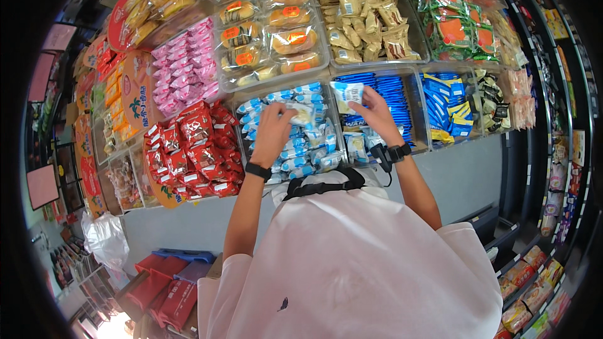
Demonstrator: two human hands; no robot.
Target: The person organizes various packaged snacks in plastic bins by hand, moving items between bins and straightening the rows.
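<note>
My left hand [274,127] is over a clear bin of small blue-and-white snack packets [294,153], its fingers closed on a blurred, pale yellowish wrapped packet [303,116]. To the right, my right hand [374,112] holds a white-and-blue snack packet [347,96] by its lower right part, above a bin with blue-wrapped snacks [398,103] in tight rows. Below that hand, a few blue-and-white packets [356,146] lie in the front part of the same bin.
Red snack packets [202,146] are heaped at the left, with pink packets [186,66] behind. Packaged buns [292,40] and a bin of gold packets [370,26] stand farther back. Blue-and-yellow packets [445,103] fill a bin at the right. Dark shelves [532,150] run along the right side.
</note>
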